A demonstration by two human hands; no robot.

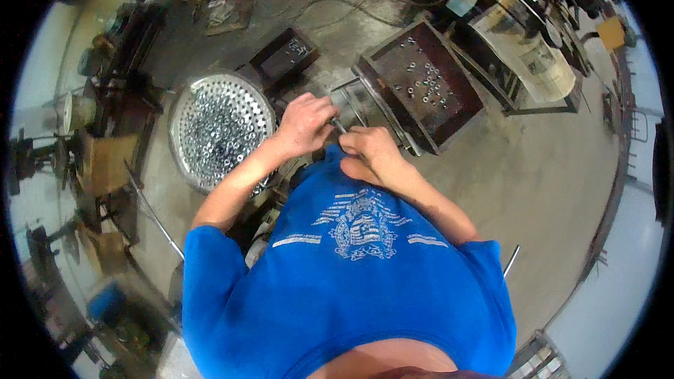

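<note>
My left hand is closed, its fingers pinching a short grey metal piece in front of my shirt. My right hand is curled close beside it, fingers bent toward the same piece; what lies inside its grip is hidden. Left of my hands is a round perforated metal tray heaped with shiny metal nuts. Ahead and to the right stands a brown rectangular metal bin with loose nuts scattered over its bottom. A narrow metal frame is between my hands and this bin.
A smaller dark box with a few metal parts sits beyond the tray. Cables lie across the floor farther off. A metal stand with a pale cylindrical container is at the far right. Metal rods and cardboard boxes are at the left.
</note>
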